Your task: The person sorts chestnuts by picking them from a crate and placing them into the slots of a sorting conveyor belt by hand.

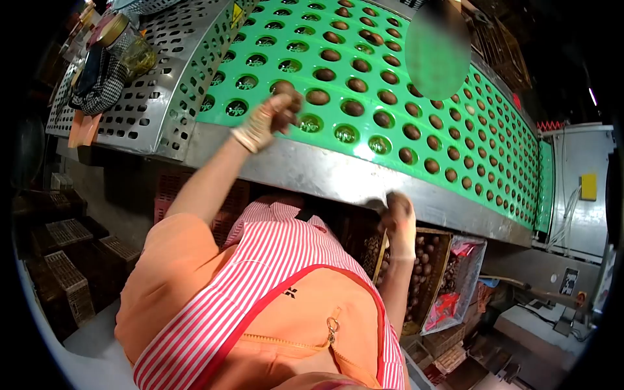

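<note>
My left hand (268, 119), in a pale glove or wrap, is over the near left edge of a green tray (262, 137) with rows of round cups. Its fingers are curled round what looks like a brown ball, and another brown ball (282, 86) sits in a cup just beyond them. Closer to my body, my right hand (399, 221) is raised above crates, its fingers bent together and blurred; something dark shows at the fingertips. Brown balls (352, 107) fill many cups, while several cups near my left hand hold none.
A steel rail (312, 166) runs along the tray's near edge. Below my right arm are a crate of brown balls (426, 257) and a box with red plastic (447, 305). On the perforated metal cover (166, 58) at left stand a jar (133, 52) and a checked cloth (104, 84).
</note>
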### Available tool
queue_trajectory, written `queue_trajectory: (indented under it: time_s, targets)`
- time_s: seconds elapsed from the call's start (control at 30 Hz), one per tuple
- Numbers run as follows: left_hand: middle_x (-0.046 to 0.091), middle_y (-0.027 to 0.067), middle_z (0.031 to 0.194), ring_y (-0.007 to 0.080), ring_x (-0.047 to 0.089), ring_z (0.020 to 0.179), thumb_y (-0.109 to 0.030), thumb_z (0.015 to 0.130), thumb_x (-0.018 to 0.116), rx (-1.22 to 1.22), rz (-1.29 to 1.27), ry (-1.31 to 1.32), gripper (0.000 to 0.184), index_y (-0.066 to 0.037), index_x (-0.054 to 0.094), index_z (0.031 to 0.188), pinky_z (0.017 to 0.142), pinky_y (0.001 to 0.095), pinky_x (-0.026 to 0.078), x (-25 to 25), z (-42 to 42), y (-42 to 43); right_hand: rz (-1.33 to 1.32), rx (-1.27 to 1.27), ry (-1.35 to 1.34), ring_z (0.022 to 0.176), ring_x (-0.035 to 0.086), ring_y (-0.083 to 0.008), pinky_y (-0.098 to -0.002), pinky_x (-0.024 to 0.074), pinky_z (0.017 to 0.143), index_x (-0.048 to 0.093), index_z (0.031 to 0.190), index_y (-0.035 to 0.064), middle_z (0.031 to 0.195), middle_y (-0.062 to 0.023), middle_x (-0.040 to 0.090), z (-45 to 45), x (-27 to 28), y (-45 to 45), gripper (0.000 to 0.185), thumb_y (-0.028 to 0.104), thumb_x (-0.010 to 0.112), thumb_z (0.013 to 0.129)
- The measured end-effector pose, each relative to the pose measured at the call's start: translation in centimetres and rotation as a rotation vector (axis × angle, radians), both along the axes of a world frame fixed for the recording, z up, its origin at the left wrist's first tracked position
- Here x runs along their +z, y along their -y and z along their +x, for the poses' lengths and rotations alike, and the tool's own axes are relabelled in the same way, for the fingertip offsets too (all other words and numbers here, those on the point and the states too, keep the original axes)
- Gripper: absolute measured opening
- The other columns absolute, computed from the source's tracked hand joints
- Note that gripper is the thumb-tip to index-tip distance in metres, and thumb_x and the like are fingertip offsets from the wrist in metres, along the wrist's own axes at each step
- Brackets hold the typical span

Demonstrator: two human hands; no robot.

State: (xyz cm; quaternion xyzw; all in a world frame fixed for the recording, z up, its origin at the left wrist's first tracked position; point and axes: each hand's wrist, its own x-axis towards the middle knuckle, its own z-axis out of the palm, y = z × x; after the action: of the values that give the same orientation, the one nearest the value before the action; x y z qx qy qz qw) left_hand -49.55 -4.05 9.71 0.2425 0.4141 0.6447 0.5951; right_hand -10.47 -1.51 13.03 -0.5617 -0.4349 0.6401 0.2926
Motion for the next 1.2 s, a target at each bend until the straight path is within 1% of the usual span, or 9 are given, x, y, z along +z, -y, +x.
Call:
queue_trajectory:
  time_s: [0.13,0.27,0.33,0.47,0.7,0.93,1.0,1.07,1.2]
  targets:
    - [0.054,-0.0018,0.082,0.0078,0.046,0.057,-0.032,0.084,0.073,0.261,-0.154,-0.469,0.051,-0.007,0.052,0.123,0.048,0.0249,0.039,-1.9,-11.5,-0.5,0.930,0.408,0.555,0.096,0.061,-0.0299,-0.0389,0.0524,0.082,0.065,0.107,0.0071,0.110,-0.0145,0.061,-15.4,1.4,-6.8,0.047,0.020,0.083,0.065]
    - [0.064,0.0085,0.107,0.0198,0.062,0.093,-0.033,0.081,0.076,0.214,-0.280,-0.922,0.060,-0.002,0.054,0.127,0.080,0.0329,0.052,-5.8,-14.9,-2.0,1.068,0.556,0.602,0.107,0.056,-0.0377,-0.0451,0.0508,0.089,0.065,0.110,0.0151,0.124,-0.0180,0.050,-28.4,0.2,-10.6,0.051,0.023,0.082,0.062]
    - [0.047,0.0158,0.140,0.0312,0.051,0.122,-0.036,0.076,0.078,0.070,-0.369,-1.239,0.066,-0.005,0.056,0.129,0.105,0.0374,0.041,-5.7,-14.6,-2.0,0.947,0.707,0.724,0.108,0.056,-0.0390,-0.0452,0.0517,0.089,0.064,0.112,0.0190,0.127,-0.0186,0.046,-32.8,-1.1,-11.3,0.049,0.022,0.079,0.065]
    - [0.044,0.0105,0.141,0.0347,0.054,0.118,-0.035,0.074,0.077,0.099,-0.557,-1.373,0.059,-0.018,0.058,0.127,0.099,0.0422,0.046,-3.1,-14.4,-3.3,0.955,1.008,0.974,0.110,0.056,-0.0364,-0.0475,0.0522,0.088,0.066,0.110,0.0210,0.124,-0.0178,0.049,-35.9,-4.1,-14.4,0.041,0.005,0.066,0.073]
    - [0.045,0.0133,0.137,0.0358,0.060,0.107,-0.028,0.078,0.074,-0.091,-0.661,-1.499,0.047,-0.019,0.059,0.122,0.091,0.0454,0.049,-1.9,-18.1,-10.0,0.880,1.457,0.981,0.110,0.058,-0.0321,-0.0441,0.0516,0.089,0.071,0.099,0.0171,0.128,-0.0130,0.054,-39.0,-3.9,-21.0,0.024,0.010,0.063,0.076]
    - [0.063,0.0128,0.112,0.0343,0.057,0.109,-0.042,0.088,0.062,0.262,-0.448,-1.466,0.041,-0.018,0.060,0.121,0.096,0.0458,0.045,-2.3,-19.9,-14.8,1.008,0.575,0.496,0.111,0.057,-0.0400,-0.0470,0.0504,0.091,0.056,0.124,0.0098,0.122,-0.0221,0.057,-42.1,-7.7,-24.8,0.047,0.027,0.069,0.083]
    - [0.061,0.0080,0.116,0.0318,0.054,0.112,-0.036,0.089,0.059,0.293,-0.198,-1.537,0.033,-0.019,0.062,0.118,0.099,0.0461,0.042,-5.7,-20.5,-18.1,1.303,0.834,0.739,0.115,0.056,-0.0392,-0.0478,0.0483,0.094,0.051,0.128,0.0084,0.129,-0.0235,0.054,-41.8,-10.5,-25.1,0.051,0.033,0.067,0.086]
    - [0.056,0.0044,0.123,0.0294,0.049,0.118,-0.028,0.088,0.062,0.117,-0.195,-1.578,0.030,-0.021,0.063,0.117,0.103,0.0465,0.038,-9.7,-20.0,-19.5,1.137,0.872,0.633,0.116,0.055,-0.0390,-0.0487,0.0468,0.095,0.053,0.125,0.0075,0.130,-0.0218,0.054,-41.2,-8.3,-26.3,0.047,0.029,0.066,0.085]
    - [0.052,0.0066,0.130,0.0325,0.049,0.117,-0.017,0.090,0.060,0.354,-0.057,-1.591,0.031,-0.018,0.060,0.121,0.100,0.0449,0.043,-11.1,-19.0,-18.7,1.266,0.340,1.033,0.111,0.054,-0.0395,-0.0482,0.0469,0.094,0.059,0.121,0.0114,0.126,-0.0177,0.056,-37.4,-6.8,-36.2,0.041,0.016,0.064,0.081]
